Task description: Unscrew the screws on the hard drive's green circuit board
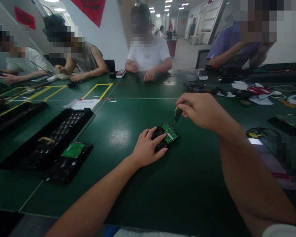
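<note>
A hard drive [172, 136] lies on the green table with its green circuit board facing up. My left hand [147, 147] steadies it, fingers laid over its near left part and thumb along the near edge, so some of the drive is hidden. In my right hand [201, 109] is a small screwdriver [178, 113] with a dark handle and a yellow mark, pinched near its top. It points down, and its thin shaft meets the far right part of the board; whether the tip sits in a screw is too small to tell.
On the left, a second drive with a green board [73, 149] lies beside a long black tray [31, 154]. At right are a phone-like screen [268, 161], cables [261, 132] and another circuit board [289, 121]. Several people sit across the table [118, 177].
</note>
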`<state>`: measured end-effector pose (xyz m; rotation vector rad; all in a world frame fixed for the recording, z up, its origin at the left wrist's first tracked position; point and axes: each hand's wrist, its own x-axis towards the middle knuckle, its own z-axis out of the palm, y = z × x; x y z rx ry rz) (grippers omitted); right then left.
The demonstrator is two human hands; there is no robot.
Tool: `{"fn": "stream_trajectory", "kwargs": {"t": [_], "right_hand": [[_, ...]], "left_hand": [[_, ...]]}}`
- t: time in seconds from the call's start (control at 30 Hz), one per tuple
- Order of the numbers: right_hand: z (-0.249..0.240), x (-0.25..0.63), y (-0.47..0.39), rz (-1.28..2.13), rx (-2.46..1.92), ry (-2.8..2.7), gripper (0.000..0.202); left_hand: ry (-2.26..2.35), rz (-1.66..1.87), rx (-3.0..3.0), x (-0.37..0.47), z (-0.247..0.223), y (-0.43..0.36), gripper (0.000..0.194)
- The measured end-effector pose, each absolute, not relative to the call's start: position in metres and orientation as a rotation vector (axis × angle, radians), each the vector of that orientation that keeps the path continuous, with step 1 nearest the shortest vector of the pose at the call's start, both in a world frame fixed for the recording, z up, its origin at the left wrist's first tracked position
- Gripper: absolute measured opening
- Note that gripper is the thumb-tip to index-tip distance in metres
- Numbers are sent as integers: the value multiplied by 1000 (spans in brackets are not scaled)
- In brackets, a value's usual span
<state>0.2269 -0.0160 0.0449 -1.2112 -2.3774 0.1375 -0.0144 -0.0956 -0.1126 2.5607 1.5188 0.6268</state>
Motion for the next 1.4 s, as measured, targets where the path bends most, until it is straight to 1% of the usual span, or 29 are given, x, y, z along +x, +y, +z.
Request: {"fn": "stream_trajectory", "kwargs": {"t": [0.1, 0.23, 0.4, 0.6, 0.77, 0.93, 1.13, 1.3, 1.4], "right_hand": [[44, 228, -15, 152, -1200, -2394, 22], [45, 228, -15, 74, -1245, -2378, 17], [45, 226, -16, -8, -1317, -2366, 18], [42, 226, -13, -70, -1330, -2328, 13], [41, 225, -15, 23, -1283, -2337, 17], [43, 226, -16, 146, -1248, -2383, 25], [47, 228, -17, 83, -1297, -2374, 16], [45, 225, -16, -49, -1353, -2343, 14], [44, 223, -17, -44, -1321, -2343, 12]], "left_hand": [[1523, 620, 2559, -15, -113, -96, 63], [1518, 598, 2573, -15, -112, -95, 64], [1541, 597, 2564, -14, -112, -96, 63], [1530, 602, 2575, -13, -112, -96, 62], [1537, 612, 2564, -13, -114, -95, 62], [1525, 620, 2560, -13, -113, -96, 63], [1529, 601, 2572, -14, -113, -95, 62], [1534, 609, 2575, -13, -114, -95, 63], [1539, 616, 2573, -13, -114, -96, 63]]}}
